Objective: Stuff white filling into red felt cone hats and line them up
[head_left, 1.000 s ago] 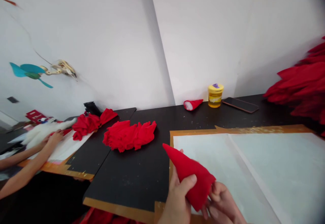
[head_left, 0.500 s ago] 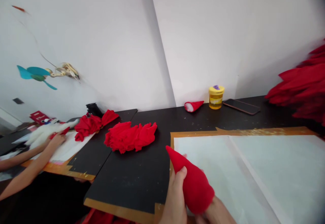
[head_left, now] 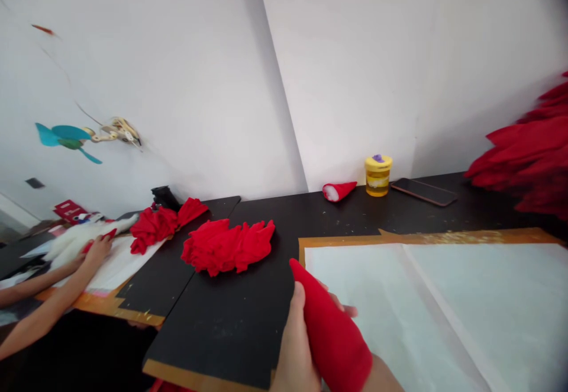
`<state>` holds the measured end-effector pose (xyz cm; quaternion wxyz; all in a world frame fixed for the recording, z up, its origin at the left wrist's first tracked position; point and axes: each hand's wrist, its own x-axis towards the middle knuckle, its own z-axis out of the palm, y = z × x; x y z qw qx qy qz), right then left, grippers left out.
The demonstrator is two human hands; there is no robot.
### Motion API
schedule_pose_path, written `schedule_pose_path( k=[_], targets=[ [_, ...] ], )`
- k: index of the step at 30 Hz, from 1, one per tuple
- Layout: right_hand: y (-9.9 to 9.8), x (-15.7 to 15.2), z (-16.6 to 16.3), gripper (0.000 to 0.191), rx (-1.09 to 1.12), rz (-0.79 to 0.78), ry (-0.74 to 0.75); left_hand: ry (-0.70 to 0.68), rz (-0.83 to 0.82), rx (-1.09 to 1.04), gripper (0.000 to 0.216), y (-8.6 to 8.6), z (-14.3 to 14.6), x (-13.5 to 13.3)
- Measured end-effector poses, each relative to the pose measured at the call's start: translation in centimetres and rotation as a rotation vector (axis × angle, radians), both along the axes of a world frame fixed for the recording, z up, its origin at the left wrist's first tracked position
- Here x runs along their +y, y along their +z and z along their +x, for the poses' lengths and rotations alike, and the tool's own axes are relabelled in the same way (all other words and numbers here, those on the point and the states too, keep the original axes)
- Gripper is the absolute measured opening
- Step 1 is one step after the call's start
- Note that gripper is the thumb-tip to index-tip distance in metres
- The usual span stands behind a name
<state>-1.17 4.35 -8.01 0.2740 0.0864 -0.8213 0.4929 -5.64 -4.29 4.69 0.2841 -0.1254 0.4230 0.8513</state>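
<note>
My left hand [head_left: 293, 344] is closed round a red fabric cone [head_left: 331, 330], thumb along its left side and fingertips showing behind it on the right. The cone's tip points up and to the left, over the edge of a white paper sheet [head_left: 444, 303]. Only the wrist of my right hand [head_left: 385, 380] shows at the cone's wide end. Its fingers are hidden, seemingly inside the cone.
A pile of flat red fabric pieces [head_left: 228, 245] lies on the black table [head_left: 231, 327]. A stuffed red cone [head_left: 338, 190], a yellow tub [head_left: 377, 174] and a phone [head_left: 423, 192] sit by the wall. A heap of red cones [head_left: 528, 155] fills the right. Another person's hands [head_left: 95, 248] work at far left.
My right hand's fingers, seen pinching the cone's wide end a second ago, have gone out of sight at that end. The cone has sunk lower in the frame. The other person's hand shifted slightly.
</note>
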Motion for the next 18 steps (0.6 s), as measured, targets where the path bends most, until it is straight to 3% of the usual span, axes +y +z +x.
schedule_pose_path(
  k=[4,10,14,18],
  targets=[
    [-0.1,-0.7,-0.1,0.040,-0.013,0.005,0.027,-0.017,-0.188,-0.027,0.052,-0.1,0.2,0.9],
    [2.1,0.0,1.2,0.026,-0.034,0.064,0.087,-0.054,-0.158,0.014,0.041,-1.1,0.3,0.7],
    [3.7,0.6,1.8,0.022,-0.037,0.123,0.126,-0.020,-0.100,0.020,0.040,-0.9,-0.2,0.6],
    [3.9,0.7,2.9,0.049,0.014,0.223,0.047,0.092,-0.025,-0.034,0.052,-0.7,-0.8,0.4]
  ],
)
